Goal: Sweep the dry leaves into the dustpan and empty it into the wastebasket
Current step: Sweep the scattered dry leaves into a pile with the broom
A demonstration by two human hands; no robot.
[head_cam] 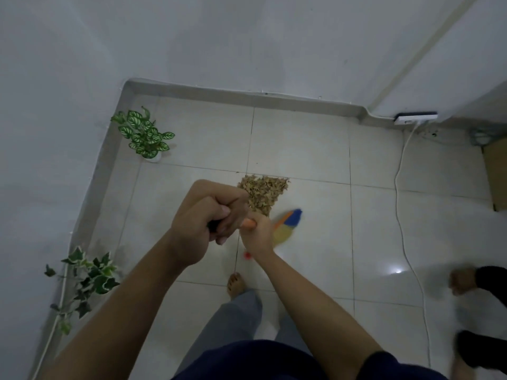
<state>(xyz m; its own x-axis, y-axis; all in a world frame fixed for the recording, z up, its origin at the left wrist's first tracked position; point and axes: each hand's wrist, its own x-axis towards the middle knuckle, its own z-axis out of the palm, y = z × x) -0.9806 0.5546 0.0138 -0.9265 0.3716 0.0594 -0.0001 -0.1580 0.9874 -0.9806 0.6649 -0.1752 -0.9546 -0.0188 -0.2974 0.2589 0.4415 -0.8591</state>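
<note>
Here the broom (285, 224) is gripped by both fists, the left hand (208, 218) high on the handle for leverage and the right hand (256, 234) lower for steering. The dry leaves (262, 194) are heaped mid-floor beside its blurred bristles. No dustpan, wastebasket or readable writing is seen.

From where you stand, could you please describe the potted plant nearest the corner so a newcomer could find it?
Find the corner where the two white walls meet. The potted plant stands on the tiled floor just inside it. Unlike the trailing ivy further along the wall, it has green-and-white striped leaves.
</note>
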